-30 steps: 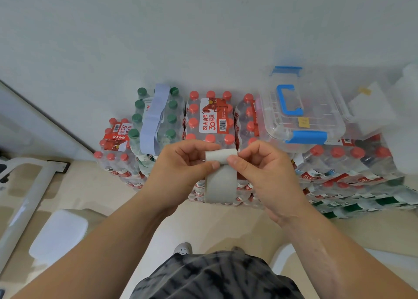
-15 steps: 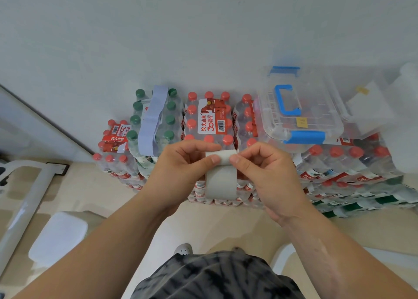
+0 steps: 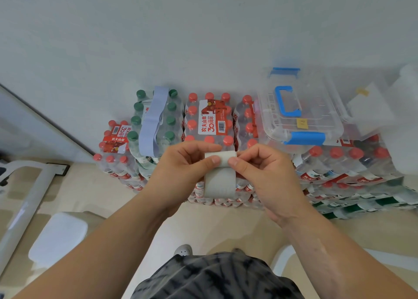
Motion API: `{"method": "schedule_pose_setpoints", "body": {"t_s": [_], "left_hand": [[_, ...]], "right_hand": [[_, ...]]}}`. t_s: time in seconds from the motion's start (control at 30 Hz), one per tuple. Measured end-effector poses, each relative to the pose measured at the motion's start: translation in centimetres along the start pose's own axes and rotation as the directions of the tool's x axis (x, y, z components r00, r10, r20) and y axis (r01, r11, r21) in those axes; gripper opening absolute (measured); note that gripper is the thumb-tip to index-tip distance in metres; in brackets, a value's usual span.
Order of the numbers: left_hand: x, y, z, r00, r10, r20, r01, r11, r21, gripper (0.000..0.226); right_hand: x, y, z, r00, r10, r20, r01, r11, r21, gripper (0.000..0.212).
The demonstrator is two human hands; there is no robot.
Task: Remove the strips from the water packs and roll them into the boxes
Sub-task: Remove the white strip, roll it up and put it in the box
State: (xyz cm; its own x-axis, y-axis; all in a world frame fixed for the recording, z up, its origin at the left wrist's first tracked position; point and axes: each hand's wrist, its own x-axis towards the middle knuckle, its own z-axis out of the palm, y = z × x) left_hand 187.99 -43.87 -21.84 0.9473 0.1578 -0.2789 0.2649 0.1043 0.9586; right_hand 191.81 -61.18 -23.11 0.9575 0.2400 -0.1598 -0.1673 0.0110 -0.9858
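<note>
Rolling grey strip [image 3: 219, 181] near clear box [image 3: 298, 117]: fingers [image 3: 199, 146] of left hand [image 3: 181, 169], right hand [image 3: 267, 176] clamped on it; keep edges aligned, turns tight.

Water packs [image 3: 210, 122] and clear box [image 3: 300, 117] ahead against wall [image 3: 203, 38]; open floor [image 3: 214, 226] just beneath.

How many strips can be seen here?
2: a grey strip pinched by the left hand and right hand, partly rolled; a lilac strip around the green-capped pack. Others may be hidden.

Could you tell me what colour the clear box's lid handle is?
The handle is blue, clearest in the head view.
</note>
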Motion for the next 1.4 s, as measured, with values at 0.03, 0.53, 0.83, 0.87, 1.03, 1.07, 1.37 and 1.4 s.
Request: {"method": "schedule_pose_setpoints", "body": {"t_s": [0.03, 0.53, 0.83, 0.87, 1.03, 1.07, 1.37, 1.4], "left_hand": [[0.0, 0.0, 0.0, 1.000, 0.008, 0.001, -0.008, 1.000, -0.003, 0.017], [-0.3, -0.5, -0.3, 0.998, -0.068, 0.000, 0.068, 0.998, 0.003, 0.016], [-0.1, -2.4, 1.0, 1.000, 0.016, -0.016, -0.016, 1.000, -0.010, 0.023], [0.0, -2.6, 1.2, 1.000, 0.006, -0.016, -0.006, 1.000, -0.013, 0.023], [0.6, -3.5, 1.9, 0.997, -0.073, -0.027, 0.071, 0.994, -0.083, 0.017], [0.7, -3.6, 2.0, 0.995, -0.093, -0.027, 0.089, 0.990, -0.114, 0.016], [4.1, -3.3, -4.0, 0.990, -0.136, -0.027, 0.135, 0.989, -0.054, 0.014], [4.7, -3.1, -5.1, 0.992, -0.127, -0.030, 0.125, 0.991, -0.052, 0.015]], "right_hand": [[-0.1, -0.1, 0.0, 1.000, 0.012, -0.002, -0.012, 1.000, 0.001, 0.021], [-0.2, 0.5, -0.1, 0.999, -0.020, 0.048, 0.022, 0.999, -0.039, 0.015], [-0.1, 2.2, -1.3, 0.994, 0.098, 0.049, -0.100, 0.994, 0.036, 0.015], [0.0, 2.4, -1.5, 0.994, 0.098, 0.049, -0.099, 0.994, 0.034, 0.015], [0.6, 3.4, -2.3, 0.993, 0.094, 0.077, -0.100, 0.993, 0.070, 0.018], [0.8, 3.5, -2.3, 0.992, 0.090, 0.086, -0.096, 0.993, 0.067, 0.019], [3.8, 4.0, 3.0, 0.992, 0.110, 0.062, -0.112, 0.993, 0.040, 0.019], [4.2, 3.8, 4.2, 0.992, 0.120, 0.044, -0.122, 0.991, 0.046, 0.014]]}}
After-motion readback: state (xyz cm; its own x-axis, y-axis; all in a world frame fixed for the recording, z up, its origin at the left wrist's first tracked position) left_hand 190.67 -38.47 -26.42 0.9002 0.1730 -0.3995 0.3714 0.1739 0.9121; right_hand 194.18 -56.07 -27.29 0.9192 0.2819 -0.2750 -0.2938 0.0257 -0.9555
